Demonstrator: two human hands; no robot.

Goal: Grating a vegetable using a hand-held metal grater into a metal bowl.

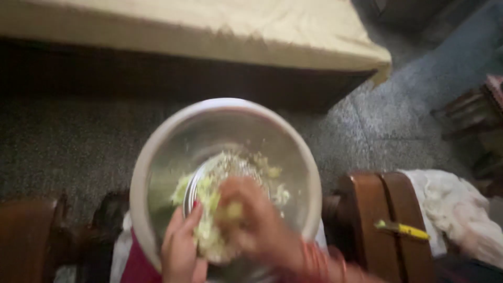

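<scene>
A large round steel bowl (157,157) is sitting in the person's lap, and everything else is lying around it. Inside the bowl, a smaller flat metal grater (230,170) is leaning, covered with pale green shredded vegetable (207,196). The left hand (181,249) is gripping the lower near edge of the grater, fingers curled round it and thumb up against its side. The right hand (257,220) is pressing down over the grater's face with fingers bent; it is blurred, and a small pale piece seems to be pinched under the fingertips, though I cannot tell for sure. Right of the bowl, a brown wooden stool (387,220) is carrying a yellow-handled peeler (402,228), with a crumpled white cloth (456,209) just beyond. Above the bowl, a cream-covered bed (209,26) is standing on the speckled grey floor (68,141).
</scene>
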